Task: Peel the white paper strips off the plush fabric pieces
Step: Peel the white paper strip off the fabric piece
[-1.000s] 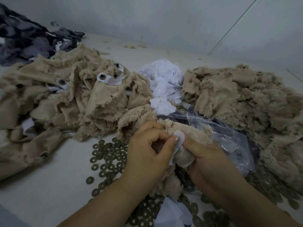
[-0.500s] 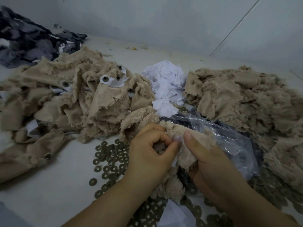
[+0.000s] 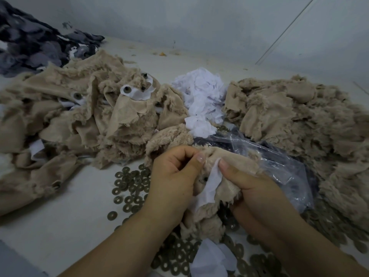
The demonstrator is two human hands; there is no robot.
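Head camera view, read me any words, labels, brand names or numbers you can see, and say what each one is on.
None can be read.
Crumpled white paper scraps: only tiny dark specks, no letters.
Clear plastic bag: no print visible.
Round bronze metal washers: too small to tell any marking.
White paper strip on the held beige plush fabric piece: blank.

We find no readable text, label, brand, number or sign on anything here.
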